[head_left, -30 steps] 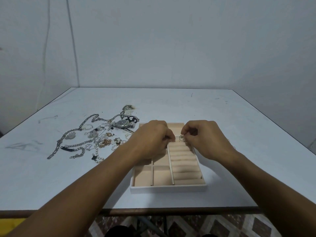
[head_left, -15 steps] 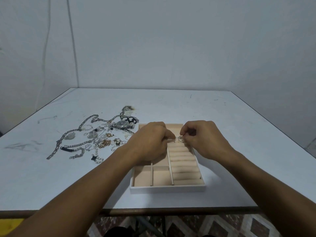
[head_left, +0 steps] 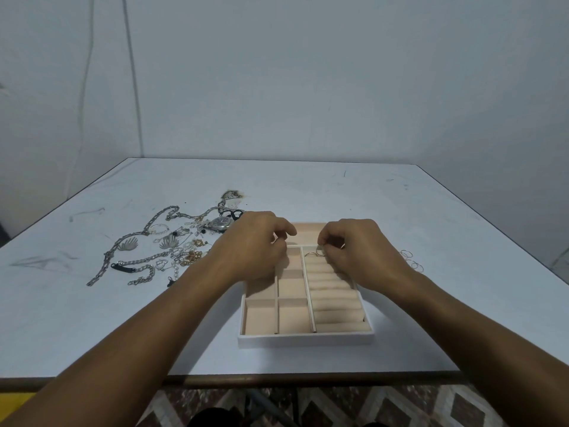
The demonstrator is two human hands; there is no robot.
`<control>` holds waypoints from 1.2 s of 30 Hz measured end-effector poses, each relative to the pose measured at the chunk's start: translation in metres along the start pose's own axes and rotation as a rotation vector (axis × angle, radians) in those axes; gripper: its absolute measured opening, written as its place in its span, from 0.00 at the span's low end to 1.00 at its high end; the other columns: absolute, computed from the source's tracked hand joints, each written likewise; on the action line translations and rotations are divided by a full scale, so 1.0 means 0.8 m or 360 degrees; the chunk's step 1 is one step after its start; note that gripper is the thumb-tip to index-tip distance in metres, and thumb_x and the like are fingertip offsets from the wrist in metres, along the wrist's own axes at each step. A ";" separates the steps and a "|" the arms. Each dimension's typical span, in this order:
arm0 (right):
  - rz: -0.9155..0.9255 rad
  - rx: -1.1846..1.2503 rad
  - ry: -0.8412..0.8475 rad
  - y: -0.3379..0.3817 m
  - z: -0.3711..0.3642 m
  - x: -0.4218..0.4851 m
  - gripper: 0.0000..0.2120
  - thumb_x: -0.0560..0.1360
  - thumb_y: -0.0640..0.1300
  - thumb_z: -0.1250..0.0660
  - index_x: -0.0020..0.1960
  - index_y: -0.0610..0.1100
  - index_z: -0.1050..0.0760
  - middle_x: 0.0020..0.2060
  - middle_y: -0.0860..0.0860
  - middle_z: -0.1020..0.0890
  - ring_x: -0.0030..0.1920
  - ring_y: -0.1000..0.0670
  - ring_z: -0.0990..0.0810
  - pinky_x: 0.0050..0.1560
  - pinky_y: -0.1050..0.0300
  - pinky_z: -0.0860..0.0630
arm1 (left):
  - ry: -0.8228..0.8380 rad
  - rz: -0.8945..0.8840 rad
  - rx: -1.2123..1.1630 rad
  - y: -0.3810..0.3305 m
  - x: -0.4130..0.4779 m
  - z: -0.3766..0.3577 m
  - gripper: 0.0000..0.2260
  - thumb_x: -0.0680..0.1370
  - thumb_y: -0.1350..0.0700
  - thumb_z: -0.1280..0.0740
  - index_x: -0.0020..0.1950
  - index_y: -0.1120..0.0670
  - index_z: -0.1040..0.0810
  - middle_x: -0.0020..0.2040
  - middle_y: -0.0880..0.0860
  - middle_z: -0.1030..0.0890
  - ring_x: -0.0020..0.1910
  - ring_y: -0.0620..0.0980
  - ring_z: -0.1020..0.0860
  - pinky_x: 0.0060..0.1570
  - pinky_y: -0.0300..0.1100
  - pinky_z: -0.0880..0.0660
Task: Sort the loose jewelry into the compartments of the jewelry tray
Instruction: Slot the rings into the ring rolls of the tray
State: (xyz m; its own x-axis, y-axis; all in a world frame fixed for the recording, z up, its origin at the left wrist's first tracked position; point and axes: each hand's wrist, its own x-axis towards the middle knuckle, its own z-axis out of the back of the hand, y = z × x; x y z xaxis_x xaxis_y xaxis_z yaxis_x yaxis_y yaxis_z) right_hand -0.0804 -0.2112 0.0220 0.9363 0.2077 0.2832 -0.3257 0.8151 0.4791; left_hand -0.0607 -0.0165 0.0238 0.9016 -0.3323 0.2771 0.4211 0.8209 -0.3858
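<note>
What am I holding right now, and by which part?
Right hand pinches a small ring by its rim, over the jewelry tray. Left hand: fingers curled; a hold cannot be told.

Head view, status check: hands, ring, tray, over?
Right hand pinches ring at far ring slot of tray. Left hand curled over tray, contents unclear. Jewelry pile left of tray, thin rings right; nothing blocking.

Jewelry tray [head_left: 306, 339] set on the desk [head_left: 338, 195] near the front edge, loose jewelry [head_left: 172, 248] spread to its left, thin hoops [head_left: 412, 261] laid just beside its right wall, a ring [head_left: 313, 254] held at the far end of its right compartment by the right hand [head_left: 360, 251]
</note>
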 end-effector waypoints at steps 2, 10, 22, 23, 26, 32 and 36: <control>0.0035 -0.0073 0.0030 0.002 0.000 -0.001 0.09 0.74 0.36 0.39 0.42 0.45 0.22 0.33 0.51 0.20 0.27 0.49 0.20 0.35 0.48 0.20 | 0.0003 0.0006 0.0001 0.001 0.000 0.001 0.14 0.76 0.58 0.39 0.57 0.47 0.19 0.45 0.42 0.23 0.47 0.44 0.23 0.52 0.44 0.26; 0.0123 -0.0286 0.0064 0.000 -0.001 -0.003 0.06 0.76 0.43 0.35 0.46 0.48 0.19 0.34 0.55 0.23 0.37 0.52 0.23 0.42 0.54 0.23 | 0.0017 0.0032 -0.0021 0.001 -0.001 0.004 0.13 0.76 0.58 0.39 0.56 0.47 0.19 0.47 0.42 0.19 0.46 0.43 0.22 0.51 0.42 0.26; 0.0201 -0.0399 0.0057 -0.013 -0.008 -0.004 0.11 0.77 0.42 0.36 0.51 0.51 0.17 0.44 0.52 0.17 0.47 0.49 0.22 0.48 0.51 0.24 | 0.0029 0.0046 -0.0038 0.002 -0.002 0.006 0.13 0.76 0.58 0.38 0.56 0.48 0.18 0.47 0.42 0.20 0.46 0.44 0.22 0.50 0.41 0.26; 0.0215 -0.0415 0.0049 -0.014 -0.008 -0.004 0.11 0.77 0.42 0.36 0.52 0.52 0.17 0.46 0.52 0.17 0.49 0.49 0.22 0.48 0.50 0.24 | 0.0030 0.0042 -0.0032 0.002 -0.002 0.005 0.13 0.76 0.58 0.38 0.56 0.47 0.18 0.49 0.42 0.19 0.45 0.43 0.22 0.49 0.40 0.27; 0.0230 -0.0445 0.0025 -0.014 -0.007 -0.006 0.11 0.78 0.44 0.37 0.53 0.53 0.17 0.49 0.55 0.17 0.52 0.51 0.23 0.49 0.52 0.25 | 0.0040 0.0037 -0.0048 0.003 -0.002 0.003 0.13 0.76 0.58 0.38 0.56 0.47 0.18 0.50 0.43 0.18 0.45 0.42 0.22 0.50 0.39 0.27; 0.0244 -0.0427 0.0010 -0.016 -0.005 -0.011 0.12 0.78 0.43 0.36 0.56 0.53 0.17 0.52 0.55 0.17 0.53 0.51 0.24 0.49 0.55 0.27 | 0.0055 0.0038 -0.0064 0.001 -0.003 0.002 0.12 0.76 0.58 0.37 0.56 0.47 0.18 0.51 0.44 0.18 0.45 0.42 0.21 0.51 0.41 0.26; 0.0245 -0.0440 0.0010 -0.016 -0.005 -0.013 0.12 0.78 0.43 0.37 0.55 0.53 0.17 0.52 0.55 0.17 0.52 0.50 0.25 0.49 0.53 0.26 | 0.0066 0.0034 -0.0057 -0.003 -0.002 0.003 0.13 0.76 0.58 0.38 0.56 0.47 0.19 0.51 0.44 0.18 0.45 0.42 0.21 0.51 0.39 0.27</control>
State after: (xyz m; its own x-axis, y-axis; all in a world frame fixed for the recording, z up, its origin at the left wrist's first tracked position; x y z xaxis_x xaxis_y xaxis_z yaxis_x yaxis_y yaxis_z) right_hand -0.0851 -0.2216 0.0095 0.8799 0.3424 0.3294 -0.4162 0.8898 0.1871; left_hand -0.0636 -0.0164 0.0261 0.9135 -0.3344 0.2317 0.4042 0.8110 -0.4229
